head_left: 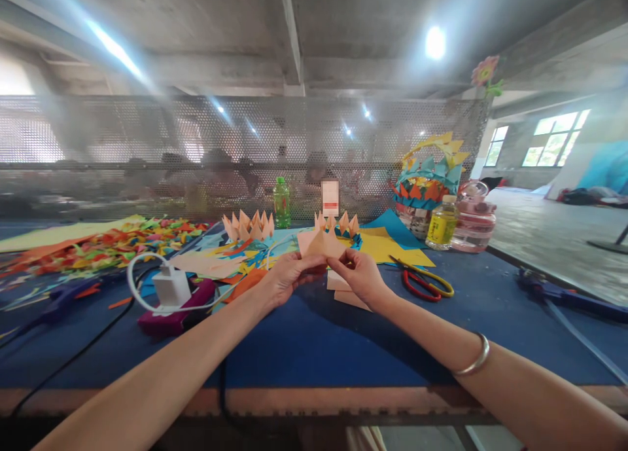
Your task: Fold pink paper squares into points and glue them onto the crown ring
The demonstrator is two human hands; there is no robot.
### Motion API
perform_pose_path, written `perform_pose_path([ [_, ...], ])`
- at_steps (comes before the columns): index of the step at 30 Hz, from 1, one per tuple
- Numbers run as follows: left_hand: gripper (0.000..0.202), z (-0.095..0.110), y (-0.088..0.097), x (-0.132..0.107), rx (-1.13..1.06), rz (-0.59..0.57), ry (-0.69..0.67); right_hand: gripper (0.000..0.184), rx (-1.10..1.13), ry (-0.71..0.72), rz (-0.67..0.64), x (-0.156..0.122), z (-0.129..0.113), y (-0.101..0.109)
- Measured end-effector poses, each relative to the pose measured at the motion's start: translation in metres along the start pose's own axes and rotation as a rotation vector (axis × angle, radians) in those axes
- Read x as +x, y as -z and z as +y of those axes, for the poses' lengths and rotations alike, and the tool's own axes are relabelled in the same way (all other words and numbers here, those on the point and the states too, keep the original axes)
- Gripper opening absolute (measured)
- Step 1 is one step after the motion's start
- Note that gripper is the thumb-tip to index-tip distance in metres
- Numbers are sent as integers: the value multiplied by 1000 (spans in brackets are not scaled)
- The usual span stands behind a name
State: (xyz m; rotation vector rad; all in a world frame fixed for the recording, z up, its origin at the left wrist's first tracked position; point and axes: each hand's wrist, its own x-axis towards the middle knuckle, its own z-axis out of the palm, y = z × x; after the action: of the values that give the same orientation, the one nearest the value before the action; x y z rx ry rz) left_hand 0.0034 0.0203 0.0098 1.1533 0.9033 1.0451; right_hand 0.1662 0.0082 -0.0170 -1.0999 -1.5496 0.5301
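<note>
My left hand (288,277) and my right hand (361,274) pinch the lower edge of a peach paper piece (321,245), which is partly folded and held up above the table. The thumbs nearly meet at its bottom middle. Below and beside my right hand lie several flat peach paper pieces (352,298). Behind the held paper stands a ring of pointed peach paper folds with a blue band (354,240), partly hidden. Further left sits another ring of peach paper points (248,226).
Scissors (428,284) with red and yellow handles lie at right. Glue guns (572,296) rest at both sides. A white charger (171,287) sits on a purple power strip (189,310). Behind are colourful scraps (142,238), a green bottle (281,203), a yellow bottle (442,223) and stacked paper crowns (432,173).
</note>
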Motion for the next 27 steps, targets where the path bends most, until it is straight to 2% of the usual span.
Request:
perform_pose_path([
  [4,31,-1,1,0,31,-22,25,37,10,-10,0,0,-1,1],
  [18,36,-2,0,3,153,45,-114,43,142,-123,-75,-3,-4,1],
  [27,35,-5,8,10,261,102,-183,40,101,-163,-104,-2,-6,1],
])
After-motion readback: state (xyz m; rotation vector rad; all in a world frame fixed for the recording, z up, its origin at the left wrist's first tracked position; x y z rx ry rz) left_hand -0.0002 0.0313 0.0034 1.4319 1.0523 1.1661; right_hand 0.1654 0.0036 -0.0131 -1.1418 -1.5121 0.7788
